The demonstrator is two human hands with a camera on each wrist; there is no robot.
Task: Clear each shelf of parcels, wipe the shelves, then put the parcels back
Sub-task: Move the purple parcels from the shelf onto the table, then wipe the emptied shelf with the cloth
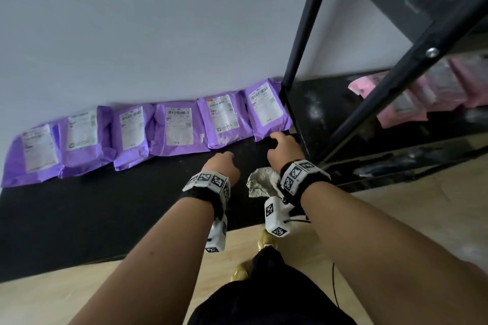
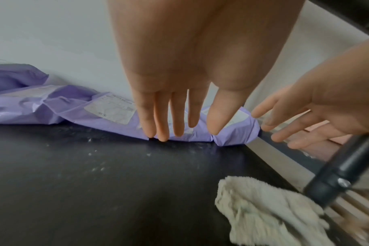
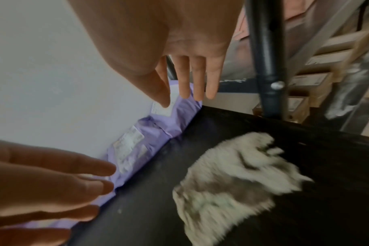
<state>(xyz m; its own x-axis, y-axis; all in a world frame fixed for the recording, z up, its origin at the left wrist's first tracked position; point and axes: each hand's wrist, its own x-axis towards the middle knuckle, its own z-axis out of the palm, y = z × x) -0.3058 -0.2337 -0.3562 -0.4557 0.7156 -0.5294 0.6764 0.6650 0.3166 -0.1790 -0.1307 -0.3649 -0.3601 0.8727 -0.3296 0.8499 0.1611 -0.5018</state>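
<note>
We've got six purple parcels (image 1: 148,134) in a row across the middle-left of the head view, leaning back against the grey wall (image 1: 132,21) at the rear of the black shelf (image 1: 105,214), labels facing us. That probably keeps the front strip of shelf bare for wiping and the labels readable.

One off-white cloth (image 1: 260,182) lies crumpled near the shelf's front right corner, just below the right wrist, touching neither hand. We judge it's parked there within reach while both hands deal w/ parcels.

Left hand (image 1: 223,165) sits centre frame; in the left wrist view its fingers (image 2: 178,116) are straight and close together, tips at the lower edge of a parcel, holding nothing. Right hand (image 1: 284,149) is just right of it, next to the black upright (image 1: 303,42); its fingers (image 3: 197,78) are straight, slightly apart, thumb out, over the last parcel at the right end. No grip on either side.

Pink parcels (image 1: 412,95) show at right, on another shelf behind the frame; too blurred to count.
</note>
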